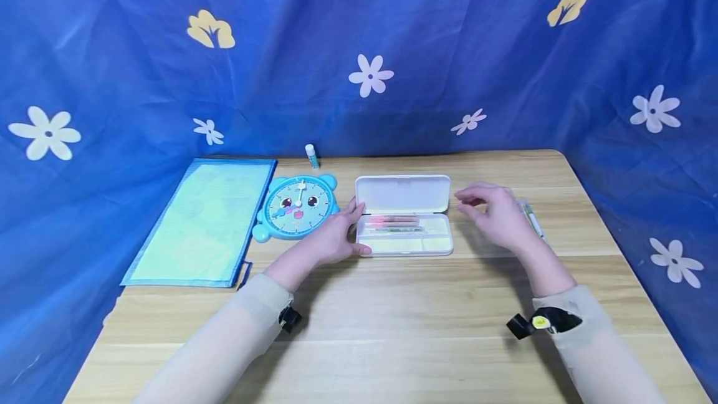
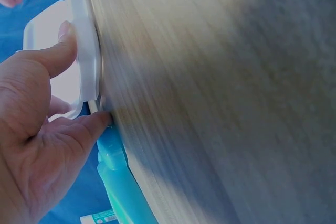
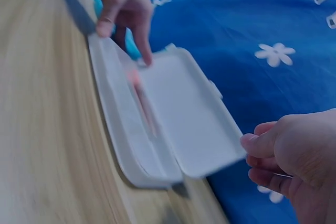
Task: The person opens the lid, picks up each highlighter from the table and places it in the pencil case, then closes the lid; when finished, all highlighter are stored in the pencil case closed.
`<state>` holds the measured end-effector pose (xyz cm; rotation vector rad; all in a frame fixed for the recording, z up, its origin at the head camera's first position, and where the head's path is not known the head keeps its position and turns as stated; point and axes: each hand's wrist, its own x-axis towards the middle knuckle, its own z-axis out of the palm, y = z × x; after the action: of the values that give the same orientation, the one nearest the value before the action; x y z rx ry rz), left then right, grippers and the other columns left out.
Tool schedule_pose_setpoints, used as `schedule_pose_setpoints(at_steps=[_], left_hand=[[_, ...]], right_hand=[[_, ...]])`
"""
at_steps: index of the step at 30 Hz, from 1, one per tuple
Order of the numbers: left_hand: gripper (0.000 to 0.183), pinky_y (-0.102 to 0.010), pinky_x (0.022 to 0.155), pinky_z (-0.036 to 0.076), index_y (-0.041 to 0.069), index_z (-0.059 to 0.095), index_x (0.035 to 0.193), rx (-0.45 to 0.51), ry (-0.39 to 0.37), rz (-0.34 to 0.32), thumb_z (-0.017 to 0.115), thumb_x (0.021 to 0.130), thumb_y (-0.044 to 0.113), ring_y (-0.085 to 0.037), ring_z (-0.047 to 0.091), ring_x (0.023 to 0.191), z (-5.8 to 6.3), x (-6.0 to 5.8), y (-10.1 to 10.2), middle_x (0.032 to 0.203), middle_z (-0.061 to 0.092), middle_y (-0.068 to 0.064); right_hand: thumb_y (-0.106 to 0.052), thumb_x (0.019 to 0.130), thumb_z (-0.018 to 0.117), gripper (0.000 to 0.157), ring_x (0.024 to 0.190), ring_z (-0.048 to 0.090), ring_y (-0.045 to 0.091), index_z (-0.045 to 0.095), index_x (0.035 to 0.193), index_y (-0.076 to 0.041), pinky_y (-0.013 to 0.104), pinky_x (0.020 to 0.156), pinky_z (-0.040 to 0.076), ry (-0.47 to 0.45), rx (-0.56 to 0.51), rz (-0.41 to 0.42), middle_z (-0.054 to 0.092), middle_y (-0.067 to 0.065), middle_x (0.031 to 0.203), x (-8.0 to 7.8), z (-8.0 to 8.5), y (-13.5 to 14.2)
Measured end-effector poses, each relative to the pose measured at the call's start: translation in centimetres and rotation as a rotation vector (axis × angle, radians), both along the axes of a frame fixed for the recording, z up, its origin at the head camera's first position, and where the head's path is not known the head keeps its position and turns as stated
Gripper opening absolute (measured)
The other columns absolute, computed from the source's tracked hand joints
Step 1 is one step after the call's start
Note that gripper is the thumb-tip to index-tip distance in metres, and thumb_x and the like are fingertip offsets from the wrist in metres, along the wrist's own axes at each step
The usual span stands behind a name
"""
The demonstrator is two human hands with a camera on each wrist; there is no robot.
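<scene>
- At the far left of the surface [image 1: 392, 317], you had a blue-edged, pale mesh folder [image 1: 199, 223] lying flat.
- Just beside its right edge sat a blue toy clock [image 1: 298, 206] with a smiling face printed on its dial.
- Behind the clock, near the back edge, a small glue stick [image 1: 312, 156] with a white cap stood upright.
- Your left hand [image 1: 333, 239] held the left end of the white pencil case, thumb on the near corner and fingers farther back, close to the clock; you could not tell whether they touched it.
- The pencil case [image 1: 401, 246] lay open between your hands, right of the clock, its lid [image 1: 401, 194] raised at the back.
- Inside its tray, slim pens [image 1: 387, 220], some pinkish, lay crosswise in the rear section; the near section showed a divider toward the right.
- Your right hand [image 1: 496, 214] hovered just beyond the case's right end, fingers loosely bent, a narrow gap between thumb and forefinger, and nothing visible in its grasp.
- Right of that wrist lay a white-and-green marker [image 1: 535, 220], partly hidden; you could not tell whether there was more than one.
- A blue curtain [image 1: 314, 80] with white flowers hung behind everything.
</scene>
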<state>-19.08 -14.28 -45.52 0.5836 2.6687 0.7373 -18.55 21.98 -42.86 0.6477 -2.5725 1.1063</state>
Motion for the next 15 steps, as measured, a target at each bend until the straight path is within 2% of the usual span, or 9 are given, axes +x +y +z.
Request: schedule_pose_setpoints(at_steps=[3,6,8,10,15], left_hand=[[0.114,-0.047,0.127,0.022,0.006,0.019,0.167,0.004,0.004,-0.006,0.09,0.085,0.041,-0.041,0.02,0.156,0.0,0.0,-0.1,0.174,0.006,-0.015],[0.114,-0.047,0.127,0.021,0.006,0.019,0.167,0.007,0.002,-0.008,0.089,0.085,0.042,-0.04,0.02,0.157,-0.1,0.0,-0.1,0.174,0.006,-0.015],[0.114,-0.046,0.127,0.021,0.007,0.019,0.168,0.009,0.0,-0.006,0.089,0.085,0.042,-0.04,0.02,0.157,-0.1,-0.1,-0.1,0.174,0.006,-0.015],[0.113,-0.047,0.127,0.021,0.007,0.02,0.167,0.012,-0.002,-0.003,0.089,0.085,0.041,-0.04,0.019,0.157,-0.1,-0.1,-0.2,0.174,0.006,-0.014],[0.112,-0.048,0.127,0.02,0.006,0.021,0.167,0.018,-0.002,-0.007,0.089,0.086,0.041,-0.042,0.019,0.157,-0.1,-0.2,-0.1,0.174,0.005,-0.014]], right_hand=[[0.007,0.09,0.079,0.02,0.087,0.074,0.025,0.08,0.109,0.001,0.034,0.077,0.062,-0.006,0.001,-0.042,0.078,0.012,0.103,0.3,0.2,1.6],[0.008,0.09,0.078,0.019,0.085,0.073,0.027,0.08,0.109,0.003,0.017,0.073,0.056,-0.035,-0.001,-0.074,0.077,0.016,0.102,0.5,0.0,3.2],[0.007,0.091,0.078,0.019,0.085,0.073,0.028,0.079,0.109,0.004,0.012,0.072,0.053,-0.065,0.007,-0.098,0.077,0.018,0.103,0.5,-0.3,4.2],[0.005,0.092,0.078,0.018,0.086,0.073,0.031,0.078,0.111,0.005,0.015,0.074,0.055,-0.103,0.026,-0.126,0.077,0.02,0.104,0.5,-0.7,5.2],[-0.002,0.095,0.078,0.02,0.088,0.073,0.034,0.077,0.112,0.008,0.038,0.077,0.061,-0.181,0.102,-0.197,0.076,0.022,0.105,0.8,-2.0,7.4]])
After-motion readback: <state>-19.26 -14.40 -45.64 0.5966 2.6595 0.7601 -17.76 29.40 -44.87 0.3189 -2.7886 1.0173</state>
